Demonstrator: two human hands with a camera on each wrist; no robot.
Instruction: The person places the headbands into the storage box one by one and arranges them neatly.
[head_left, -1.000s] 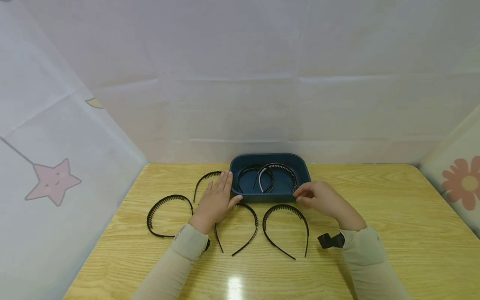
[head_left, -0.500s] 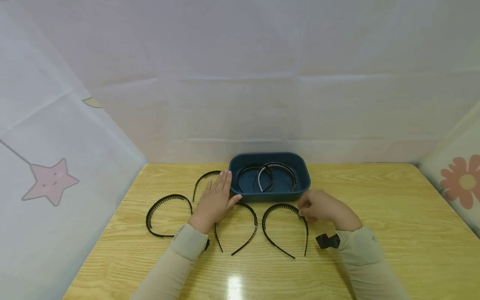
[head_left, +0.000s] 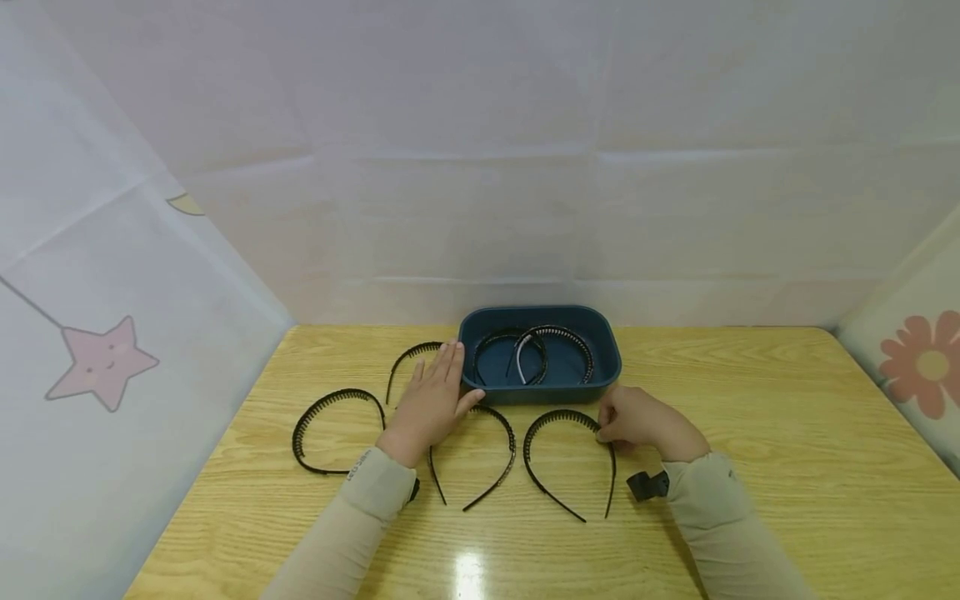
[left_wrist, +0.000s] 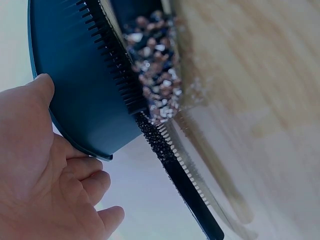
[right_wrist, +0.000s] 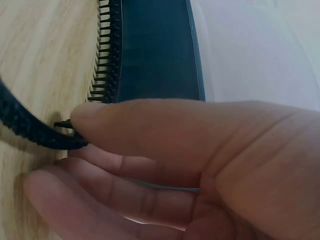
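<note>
The head view, taking 12 o'clock as straight away from the person, gives the layout; the wrist views give the detail. From above, the stone band (head_left: 512, 437) looks merely mottled, while the left wrist view shows coarse pinkish stones (left_wrist: 155, 65) near the lens and, just beside them, small dark beads (left_wrist: 159, 142) on a toothed stretch. Whether those 2 stretches belong to 1 band, I cannot tell. The right wrist view shows the pinch that the head view renders small: the thumb lies over the held band (head_left: 564, 413), whose teeth (right_wrist: 102, 60) run up past it and whose studded arm bends off towards 10 o'clock in that view.

The right hand (head_left: 641, 418) grasps that band at its 2 o'clock shoulder, so most of it lies at 8 o'clock from the hand, flat on the table (head_left: 757, 392). From the left hand (head_left: 429, 404) it lies between 3 and 4 o'clock, beyond the stone band. The left hand is released, its straight fingers against the bin (head_left: 547, 397) at 2 o'clock. The bin sits at 10 o'clock from the right hand; at least 2 bands (head_left: 564, 330) overlap inside.
</note>
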